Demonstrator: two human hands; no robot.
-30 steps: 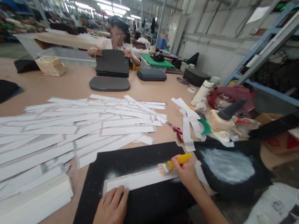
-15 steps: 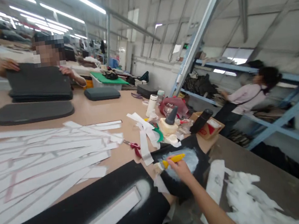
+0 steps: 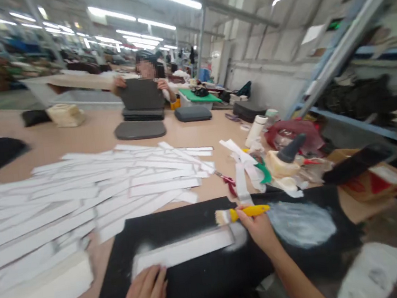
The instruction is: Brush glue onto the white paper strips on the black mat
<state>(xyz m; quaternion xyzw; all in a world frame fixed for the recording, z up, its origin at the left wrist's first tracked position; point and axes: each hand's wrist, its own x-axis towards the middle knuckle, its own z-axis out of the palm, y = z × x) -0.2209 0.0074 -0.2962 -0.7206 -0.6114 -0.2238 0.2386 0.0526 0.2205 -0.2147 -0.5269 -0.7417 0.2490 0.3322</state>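
Observation:
My right hand (image 3: 259,228) grips a brush (image 3: 250,211) by its yellow handle, with the pale bristles pointing left, just above the right end of a white strip (image 3: 184,250). That strip lies on a black sheet (image 3: 199,283). At the strip's left end, my left hand (image 3: 145,294) rests flat with its fingers extended, touching it. White residue shows on the black sheet around both strip ends. Right of my right hand, a large whitish wet patch (image 3: 302,223) covers part of the black material.
Many white strips (image 3: 113,187) spread over the left of the table. Behind are red-handled scissors (image 3: 229,183), a white bottle (image 3: 255,130), a cream container (image 3: 281,163) and a cardboard box (image 3: 382,185). Across the table, a person holds a dark panel (image 3: 142,94).
The view has swung left. My left hand has come into view on the strip, and my right hand has brought the brush from the whitish patch to the strip's right end.

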